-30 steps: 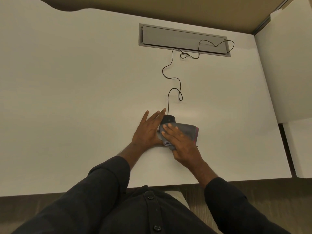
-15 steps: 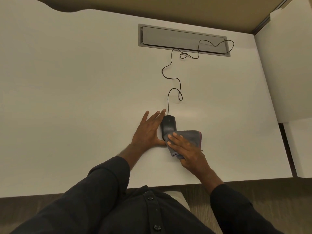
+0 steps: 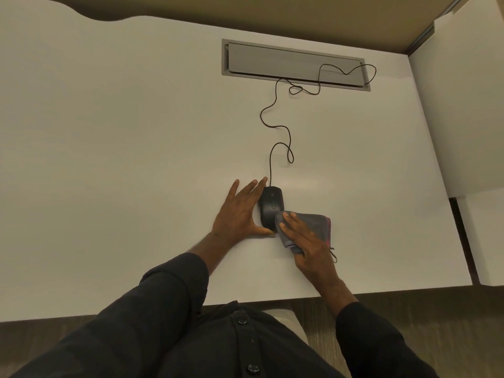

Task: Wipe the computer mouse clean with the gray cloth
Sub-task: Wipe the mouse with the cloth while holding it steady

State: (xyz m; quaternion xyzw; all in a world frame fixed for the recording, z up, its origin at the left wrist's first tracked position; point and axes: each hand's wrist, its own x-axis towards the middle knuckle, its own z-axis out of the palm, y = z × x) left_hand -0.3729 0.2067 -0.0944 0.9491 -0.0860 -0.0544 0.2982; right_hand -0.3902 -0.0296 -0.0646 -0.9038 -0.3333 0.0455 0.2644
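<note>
The black mouse (image 3: 270, 207) lay on the white counter (image 3: 109, 159) near its front edge, about midway along it, with its thin cord (image 3: 275, 126) snaking back toward the gray hatch (image 3: 294, 64) set by the rear edge. The left hand (image 3: 240, 214) lay flat on the counter against the mouse's left side, fingers spread wide and the thumb tucked along the mouse's near end, bracing rather than gripping. The right hand (image 3: 308, 241) pressed the folded gray cloth (image 3: 313, 225) down with flattened fingers, the cloth's corner lapping over the mouse's near right flank.

The mouse looked light, hard and smooth, so it would likely skate away under a sideways rub unless pinned; holding it by its two long sides seemed the surest grip, clear of the buttons and the cord. The cloth was soft and limp, and would bunch unless held flat under the palm.
</note>
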